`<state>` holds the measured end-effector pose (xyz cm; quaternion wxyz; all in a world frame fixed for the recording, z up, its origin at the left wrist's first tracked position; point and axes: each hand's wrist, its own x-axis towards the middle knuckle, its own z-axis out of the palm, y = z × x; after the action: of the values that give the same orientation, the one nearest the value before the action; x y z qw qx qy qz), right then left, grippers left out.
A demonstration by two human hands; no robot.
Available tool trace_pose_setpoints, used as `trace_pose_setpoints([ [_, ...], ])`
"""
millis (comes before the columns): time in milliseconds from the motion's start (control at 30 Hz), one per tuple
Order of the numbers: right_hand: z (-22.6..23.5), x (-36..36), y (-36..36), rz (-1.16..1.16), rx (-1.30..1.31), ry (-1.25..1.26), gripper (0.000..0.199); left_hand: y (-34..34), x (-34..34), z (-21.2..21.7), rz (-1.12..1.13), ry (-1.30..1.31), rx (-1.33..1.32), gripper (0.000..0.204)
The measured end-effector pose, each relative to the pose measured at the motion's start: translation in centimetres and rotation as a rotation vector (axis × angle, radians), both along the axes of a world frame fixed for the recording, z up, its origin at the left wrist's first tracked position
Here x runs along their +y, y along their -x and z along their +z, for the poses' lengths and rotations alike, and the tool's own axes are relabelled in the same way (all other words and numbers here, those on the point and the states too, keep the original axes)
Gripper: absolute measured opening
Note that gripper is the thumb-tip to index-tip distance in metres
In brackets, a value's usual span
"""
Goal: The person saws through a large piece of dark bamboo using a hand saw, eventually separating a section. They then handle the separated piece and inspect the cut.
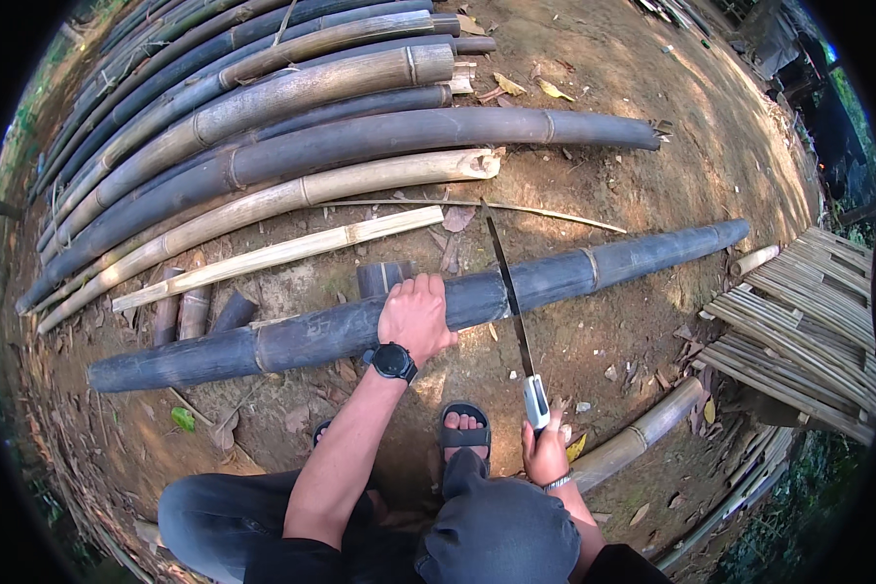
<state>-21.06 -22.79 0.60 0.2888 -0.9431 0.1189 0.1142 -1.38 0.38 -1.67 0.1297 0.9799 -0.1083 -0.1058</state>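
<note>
From where I stand, the right hand point(547, 450) is nearest, fingers wrapped around the white-and-black handle point(535, 401) of a handsaw point(516, 316). Beyond it, the left hand point(417, 316) curls over the dark bamboo pole point(550, 277), bent to its round back and gripping it from above. The pole lies crosswise before the person's feet, the blade across it right of that hand; I can't tell how deep the teeth sit. I'd say long, light strokes, square to the pole, suit this best, with firm downward weight from the left and its thumb well clear. Underneath is bare brown earth point(642, 200), strewn with dry leaves. To the right stands a slatted bamboo rack point(798, 311); past a split pale strip point(292, 255), stacked bamboo poles point(321, 78) fill the far left of this outdoor yard.
</note>
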Motion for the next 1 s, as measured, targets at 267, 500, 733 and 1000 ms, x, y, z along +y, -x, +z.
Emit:
trace_pose_setpoints([
  [267, -1.9, -1.9, 5.6, -0.114, 0.15, -0.093, 0.038, -0.1, 0.0, -0.2, -0.004, -0.005, -0.036, 0.064],
  [500, -1.5, -3.7, 9.5, -0.156, 0.095, -0.174, 0.046, 0.1, -0.2, -0.2, -0.005, 0.008, -0.055, 0.066],
  [733, -0.9, -3.2, 8.1, -0.198, 0.303, -0.055, 0.042, 0.2, 0.3, -0.2, -0.004, 0.008, 0.023, 0.064],
  [1000, -2.9, -2.7, 5.1, -0.071, 0.054, -0.088, 0.041, -0.5, 0.4, 0.5, -0.009, 0.025, 0.006, 0.064],
])
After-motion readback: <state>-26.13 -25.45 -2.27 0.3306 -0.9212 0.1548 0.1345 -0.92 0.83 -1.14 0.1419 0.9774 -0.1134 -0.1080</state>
